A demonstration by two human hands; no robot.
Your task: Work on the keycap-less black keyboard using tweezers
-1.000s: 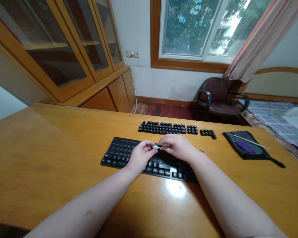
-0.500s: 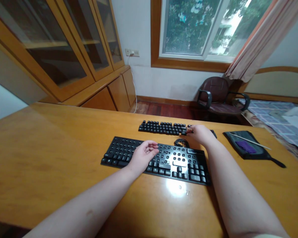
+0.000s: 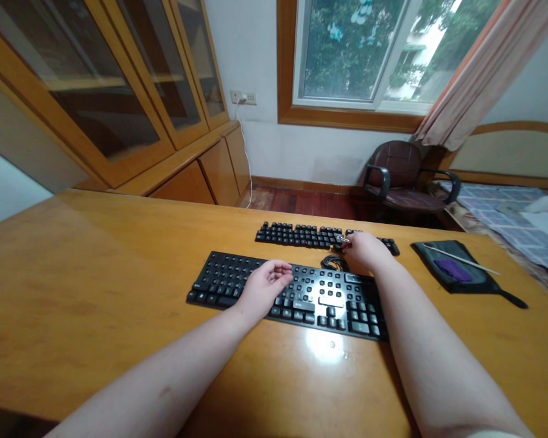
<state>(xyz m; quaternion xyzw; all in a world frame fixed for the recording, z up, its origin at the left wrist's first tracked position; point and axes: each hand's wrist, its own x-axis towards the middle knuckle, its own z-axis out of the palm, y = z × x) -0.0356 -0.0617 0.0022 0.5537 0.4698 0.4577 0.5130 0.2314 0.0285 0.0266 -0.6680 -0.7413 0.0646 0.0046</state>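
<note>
A black computer keyboard (image 3: 223, 272) lies across the table, many of its keycaps off and the small square switches bare in the upper rows. Over its middle rests my left hand (image 3: 267, 285), fingers loosely curled and apart from the thumb, holding nothing. Behind the keyboard, loose black keycaps (image 3: 296, 234) are laid out in rows. My right hand (image 3: 363, 248) reaches to these rows, its fingers closed on a small shiny metal tool (image 3: 342, 238). The tool's tip is at the keycaps; whether it grips one I cannot tell. My right forearm covers the keyboard's right edge.
A coiled black cable (image 3: 334, 263) lies behind the keyboard. To the right is a dark zip pouch (image 3: 438, 277) with a purple cloth (image 3: 454, 270) and a thin stick (image 3: 466, 260) on it. Beyond the wooden table (image 3: 95, 274) stands an office chair (image 3: 395, 176).
My right hand has shifted slightly, and the metal tool in its fingers now points more to the left over the loose keycaps. My left hand has stayed in place.
</note>
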